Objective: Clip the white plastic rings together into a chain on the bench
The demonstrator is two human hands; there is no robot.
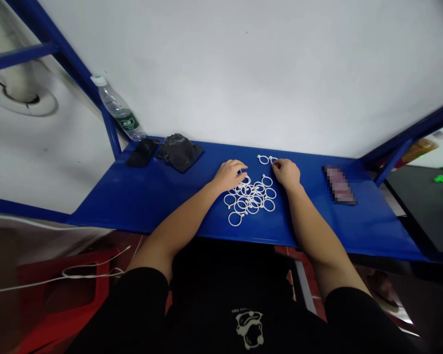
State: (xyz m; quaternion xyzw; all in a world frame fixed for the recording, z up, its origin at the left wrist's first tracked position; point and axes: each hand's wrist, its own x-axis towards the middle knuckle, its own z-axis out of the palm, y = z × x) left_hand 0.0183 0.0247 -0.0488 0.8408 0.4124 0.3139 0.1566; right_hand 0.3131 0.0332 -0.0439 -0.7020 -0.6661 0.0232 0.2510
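Note:
A pile of several white plastic rings point(250, 199) lies on the blue shelf point(143, 196) in front of me. My left hand point(229, 175) rests at the pile's upper left edge, fingers curled over a ring. My right hand point(288, 173) is at the pile's upper right, its fingertips pinching a white ring point(272, 160). Another single ring point(263, 159) lies just left of that one, near the wall.
A plastic water bottle point(120, 109) leans at the back left by a blue frame post point(109, 125). Beside it lie a flat black pouch point(142, 152) and a crumpled black bag point(179, 150). A phone point(339, 185) lies at the right. A red crate point(64, 300) sits below left.

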